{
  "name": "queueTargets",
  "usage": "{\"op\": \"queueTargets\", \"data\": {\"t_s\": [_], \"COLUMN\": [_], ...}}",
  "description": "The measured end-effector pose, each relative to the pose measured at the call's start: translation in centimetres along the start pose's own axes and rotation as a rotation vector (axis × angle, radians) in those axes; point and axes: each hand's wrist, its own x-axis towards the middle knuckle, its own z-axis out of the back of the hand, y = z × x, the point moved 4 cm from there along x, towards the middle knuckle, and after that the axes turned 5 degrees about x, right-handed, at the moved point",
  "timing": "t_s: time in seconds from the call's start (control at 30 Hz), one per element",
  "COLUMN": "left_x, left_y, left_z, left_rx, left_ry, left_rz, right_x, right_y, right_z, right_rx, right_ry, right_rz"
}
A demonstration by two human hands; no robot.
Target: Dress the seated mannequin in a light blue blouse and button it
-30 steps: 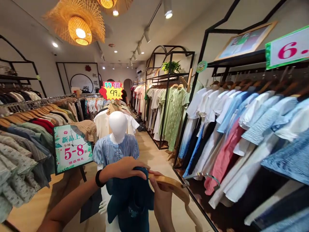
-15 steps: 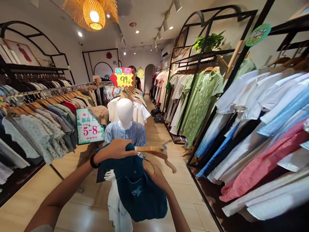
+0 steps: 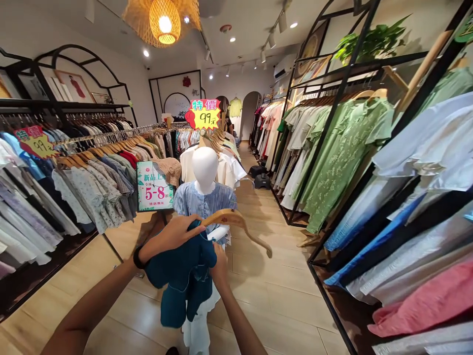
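A dark teal top [image 3: 181, 276] hangs bunched and folded in front of me. My left hand [image 3: 175, 239], with a black band at the wrist, is closed over the top and one arm of a wooden hanger [image 3: 231, 217]. The hanger's other arm sticks out bare to the right, curving down. Lower right, my right hand [image 3: 220, 266] is closed on the edge of the top, its fingertips partly hidden by cloth. Just beyond stands a white mannequin [image 3: 205, 167] in a blue blouse [image 3: 185, 199] and white bottoms, partly covered by the top.
A discount sign [image 3: 154, 185] stands left of the mannequin, near a woven hat [image 3: 168, 170]. Clothes rails line the left; green dresses [image 3: 338, 158] and pale shirts hang from a black frame [image 3: 332, 305] on the right. Wooden floor [image 3: 273, 276] runs between.
The top, earlier hanging spread with its embroidered pocket showing, is now gathered up leftward by my right hand. The hanger has steadied, its bare arm pointing right. My view has turned left.
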Motion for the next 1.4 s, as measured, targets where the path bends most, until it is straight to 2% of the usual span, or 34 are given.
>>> {"op": "queueTargets", "data": {"t_s": [0.07,0.13,0.23,0.33,0.4,0.47,0.6,0.73,0.97,1.13,1.23,1.3,1.33,1.4], "left_x": [-0.8,-1.7,-2.7,-3.3,-3.3,-3.3,-3.4,-3.3,-2.8,-2.6,-2.5,-2.4,-2.3,-2.1], "left_y": [0.7,2.0,4.5,6.3,6.8,7.1,7.3,8.2,9.0,9.4,8.9,8.2,7.8,7.1], "left_z": [0.3,0.5,0.4,-0.1,-0.4,-0.6,-1.1,-1.5,-0.8,-0.5,-0.7,-0.8,-0.9,-1.0], "left_rx": [-0.056,-0.110,-0.171,-0.227,-0.276,-0.316,-0.343,-0.356,-0.396,-0.354,-0.315,-0.303,-0.300,-0.298], "left_ry": [-0.007,-0.036,-0.107,-0.163,-0.178,-0.179,-0.104,-0.086,-0.239,-0.196,-0.159,-0.135,-0.125,-0.134], "left_rz": [-0.004,0.006,0.116,0.206,0.201,0.168,0.066,0.010,-0.028,-0.083,-0.141,-0.187,-0.207,-0.218], "right_x": [0.3,0.4,0.3,0.3,0.7,1.5,3.3,3.7,3.6,3.9,3.8,3.6,3.4,2.8], "right_y": [-1.7,-3.8,-5.9,-4.7,-3.0,-1.8,-0.9,-0.4,2.8,4.6,7.7,10.9,12.6,15.6], "right_z": [1.2,3.4,6.7,9.3,10.7,11.9,13.8,15.2,17.4,18.5,18.0,17.3,16.9,16.0], "right_rx": [-0.051,-0.001,0.421,0.836,0.921,0.906,0.833,0.754,0.397,0.377,0.409,0.404,0.390,0.308], "right_ry": [-0.018,-0.040,0.074,0.272,0.335,0.267,-0.008,-0.064,-0.001,0.026,0.099,0.157,0.209,0.405], "right_rz": [-0.083,-0.197,-0.403,-0.483,-0.481,-0.458,-0.389,-0.397,-0.131,-0.149,-0.120,-0.033,0.035,0.195]}}
